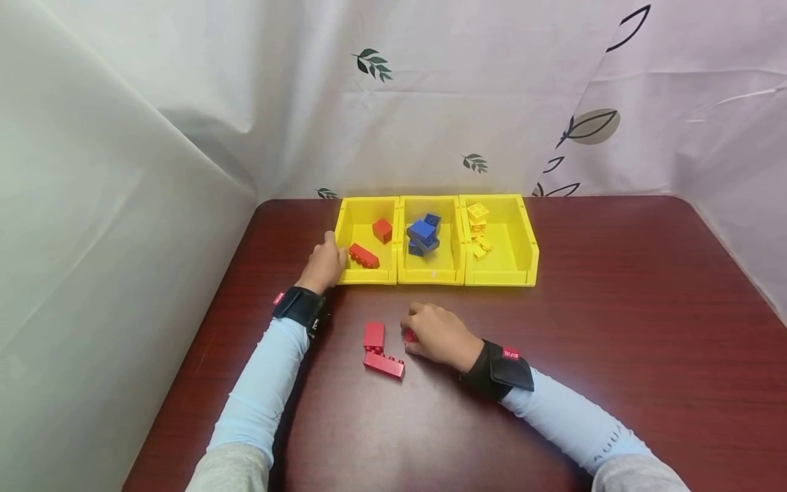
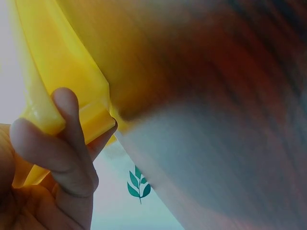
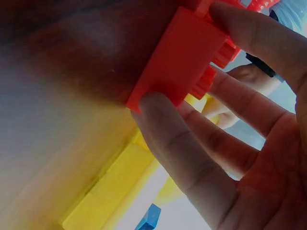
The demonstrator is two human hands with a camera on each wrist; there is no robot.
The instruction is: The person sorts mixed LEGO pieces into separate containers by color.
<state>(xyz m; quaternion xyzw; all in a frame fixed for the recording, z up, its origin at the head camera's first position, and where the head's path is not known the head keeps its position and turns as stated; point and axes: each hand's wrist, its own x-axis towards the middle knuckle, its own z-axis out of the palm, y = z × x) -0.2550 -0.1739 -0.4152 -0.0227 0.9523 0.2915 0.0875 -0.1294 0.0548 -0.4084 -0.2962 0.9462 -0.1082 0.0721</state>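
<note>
My left hand [image 1: 324, 264] grips the outer side wall of the left yellow bin [image 1: 369, 277]; in the left wrist view its fingers curl about the bin's edge. Inside that bin lie a small red brick [image 1: 382, 230] and a long red brick [image 1: 364, 256]. My right hand [image 1: 444, 336], low over the table in front of the bins, holds a red toy brick [image 3: 180, 57] between thumb and fingers, its studs toward the palm. Just left of this hand, another red brick [image 1: 374, 336] and a long red brick [image 1: 384, 365] lie on the table, end to side.
The middle yellow bin [image 1: 432, 277] contains several blue bricks [image 1: 421, 232]. Several yellow bricks [image 1: 477, 212] sit along the left side of the right yellow bin [image 1: 501, 279]. All three bins stand side by side near the far edge of the dark red table [image 1: 615, 307], before a pale curtain [image 1: 430, 123].
</note>
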